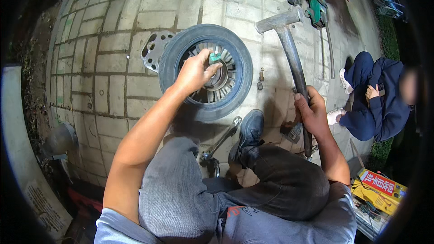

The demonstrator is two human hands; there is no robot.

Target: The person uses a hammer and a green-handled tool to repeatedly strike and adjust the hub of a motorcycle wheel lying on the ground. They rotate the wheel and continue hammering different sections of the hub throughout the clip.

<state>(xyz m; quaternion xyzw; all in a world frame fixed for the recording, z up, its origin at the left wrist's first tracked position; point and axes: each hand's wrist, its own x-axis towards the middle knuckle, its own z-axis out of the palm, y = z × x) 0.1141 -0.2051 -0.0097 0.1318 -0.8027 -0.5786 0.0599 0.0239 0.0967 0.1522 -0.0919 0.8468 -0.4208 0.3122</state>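
A wheel with a black tyre (242, 70) and a spoked metal rim lies flat on the paving in front of me. Over its hub, my left hand (197, 68) is closed on a small green piece (215, 58) with a pale metal tip. I cannot make out exactly what kind of part it is. My right hand (313, 112) grips the dark handle of a hammer (293, 54), to the right of the wheel. The hammer stands head up, its grey metal head well above and apart from the wheel. Part of the hub is hidden behind my left hand.
A perforated metal plate (151, 50) lies partly under the wheel's left side. A wrench (221, 139) rests near my shoe (252, 129). Small metal parts (261, 77) lie right of the tyre. Another person (382, 95) crouches at right, beyond a yellow box (377, 192).
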